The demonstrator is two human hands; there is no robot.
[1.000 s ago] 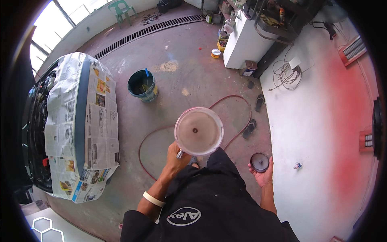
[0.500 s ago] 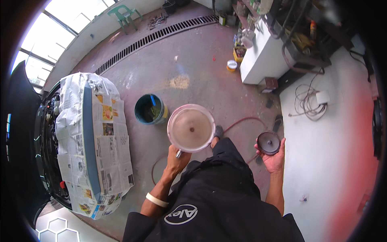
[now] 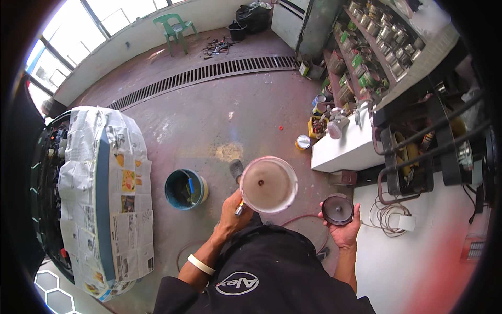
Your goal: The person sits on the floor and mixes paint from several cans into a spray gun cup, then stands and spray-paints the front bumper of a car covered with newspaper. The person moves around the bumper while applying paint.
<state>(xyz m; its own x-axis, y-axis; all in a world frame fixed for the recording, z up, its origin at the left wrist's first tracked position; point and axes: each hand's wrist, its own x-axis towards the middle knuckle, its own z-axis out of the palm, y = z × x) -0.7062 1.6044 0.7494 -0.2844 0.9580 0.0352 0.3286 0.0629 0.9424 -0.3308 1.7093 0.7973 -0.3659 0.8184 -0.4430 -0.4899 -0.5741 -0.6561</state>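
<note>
My left hand (image 3: 234, 215) is closed around a spray gun, mostly hidden under its round, open paint cup (image 3: 272, 188). The cup has a pinkish rim and a dark hole at its bottom; a metal fitting shows beside my fingers. Over to the right, my right hand (image 3: 346, 233) holds a dark round lid (image 3: 338, 210) by its edge, with its inner side and small centre knob facing up. Cup and lid are apart.
On the left stands a car with newspaper (image 3: 130, 193) masking its front. A blue bucket (image 3: 171, 201) sits on the floor near it. Further right are a white cabinet (image 3: 334, 152), shelves of paint cans (image 3: 368, 78) and a coiled cable (image 3: 389, 217). A red hose (image 3: 298, 217) trails behind my legs.
My view has tilted up and I have stepped forward, so the shelves and far wall show more. The gun's cup has moved slightly right; both hands keep their holds.
</note>
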